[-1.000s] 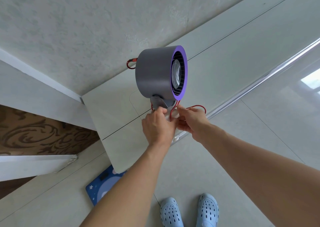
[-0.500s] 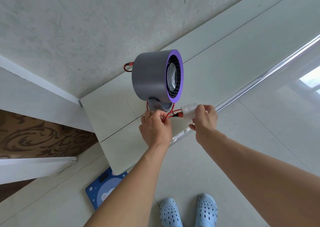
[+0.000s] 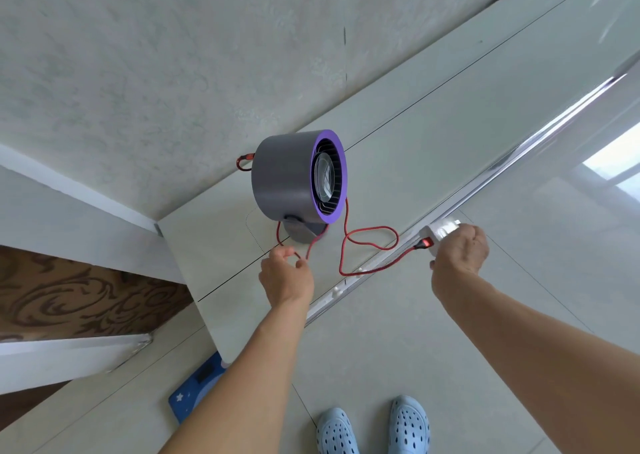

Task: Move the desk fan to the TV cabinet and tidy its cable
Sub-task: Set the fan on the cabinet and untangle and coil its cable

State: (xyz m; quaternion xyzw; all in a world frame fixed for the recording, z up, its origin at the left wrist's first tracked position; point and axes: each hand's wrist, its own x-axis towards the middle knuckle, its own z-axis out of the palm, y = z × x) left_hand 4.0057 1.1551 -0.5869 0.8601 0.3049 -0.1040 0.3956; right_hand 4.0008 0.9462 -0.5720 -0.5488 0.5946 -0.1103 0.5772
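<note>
Braided red cable [image 3: 367,245], cylindrical grey fan [image 3: 287,176], glossy cabinet top [image 3: 433,142].

A pair of pale blue perforated clogs [image 3: 372,426] stands on the glossy tiled floor [image 3: 398,349] at the bottom edge. A blue scale [image 3: 194,389] with white stars lies on the floor, partly hidden. A textured grey wall [image 3: 156,72] rises behind, with brown patterned panelling [image 3: 79,297] at left.

Home (TV cabinet [image 3: 433,135], slippers [image 3: 408,426])
</note>
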